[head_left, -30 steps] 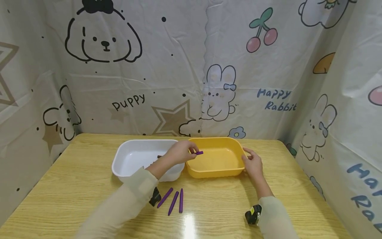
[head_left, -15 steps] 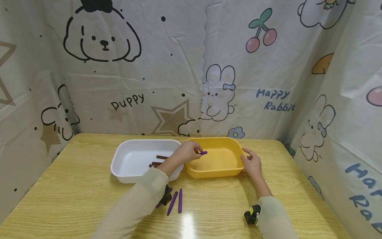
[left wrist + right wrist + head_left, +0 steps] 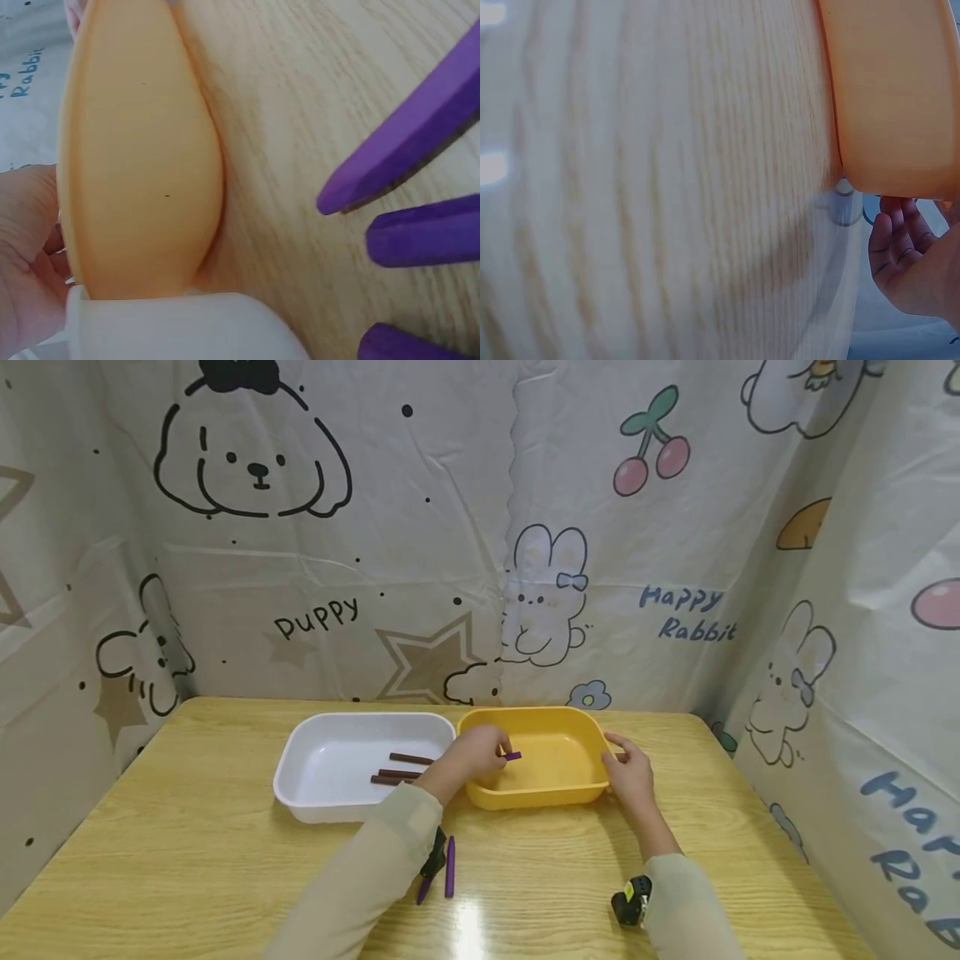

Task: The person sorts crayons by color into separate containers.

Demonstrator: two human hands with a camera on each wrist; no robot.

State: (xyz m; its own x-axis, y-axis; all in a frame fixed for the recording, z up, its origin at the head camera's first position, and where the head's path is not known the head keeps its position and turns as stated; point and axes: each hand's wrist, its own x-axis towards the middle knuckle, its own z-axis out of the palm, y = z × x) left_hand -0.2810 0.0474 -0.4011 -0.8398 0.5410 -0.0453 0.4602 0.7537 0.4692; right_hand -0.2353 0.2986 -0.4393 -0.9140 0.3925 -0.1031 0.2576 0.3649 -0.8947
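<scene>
My left hand (image 3: pixel 478 753) pinches a purple crayon (image 3: pixel 513 756) over the left part of a yellow plastic tub (image 3: pixel 540 796). Only the crayon's end shows beyond the fingers. At the tub's right end, my right hand (image 3: pixel 632 774) grips the rim, thumb on the near side; its curled fingers (image 3: pixel 901 238) touch the outer wall in the right wrist view. Several purple crayons (image 3: pixel 450 867) lie on the table in front, partly covered by the left forearm in the head view. The left wrist view shows three crayons (image 3: pixel 420 124) close up.
A white tub (image 3: pixel 322 812) stands against the yellow tub's left side. Inside it lie several dark brown sticks (image 3: pixel 411 759), partly hidden by the left arm. The wooden table (image 3: pixel 187 843) ends at a printed cloth backdrop (image 3: pixel 420 552) behind and at both sides.
With the crayon, my left hand has moved rightward and slightly lower over the yellow tub. The brown sticks have come into sight behind the arm. My right hand keeps its grip on the rim.
</scene>
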